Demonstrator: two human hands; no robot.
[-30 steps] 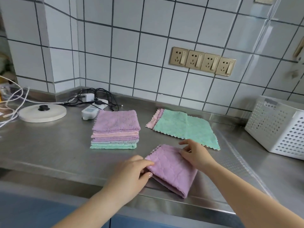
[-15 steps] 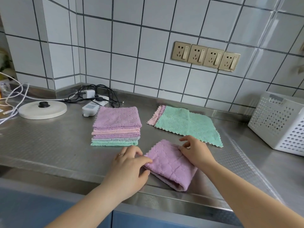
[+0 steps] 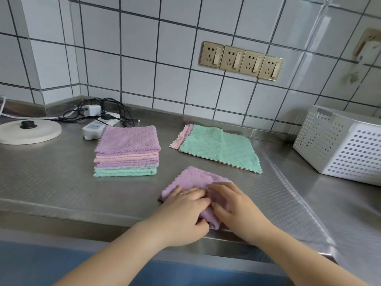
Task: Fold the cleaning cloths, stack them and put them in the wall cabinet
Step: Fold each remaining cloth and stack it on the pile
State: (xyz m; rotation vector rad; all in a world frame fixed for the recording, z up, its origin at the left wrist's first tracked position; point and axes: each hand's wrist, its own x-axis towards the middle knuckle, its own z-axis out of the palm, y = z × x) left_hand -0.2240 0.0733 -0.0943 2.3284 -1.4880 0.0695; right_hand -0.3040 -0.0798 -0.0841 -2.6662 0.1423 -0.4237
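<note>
Both hands pressing a folded purple cloth near the front edge of the steel surface.

The left hand [image 3: 183,211] lies flat, fingers [image 3: 195,193] nearly straight on the purple cloth [image 3: 193,178]; the right hand [image 3: 237,207] curls its fingers [image 3: 221,187] loosely, pinching a fold. At 11 o'clock from the hands sits the folded stack [image 3: 126,150]; at 1 o'clock, the unfolded green cloth [image 3: 218,148] lies over pink and purple ones.

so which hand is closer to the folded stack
Left. The left hand lies on the purple cloth, just right of and in front of the stack. The right hand is on the same cloth, on the left hand's far side from the stack.
</note>
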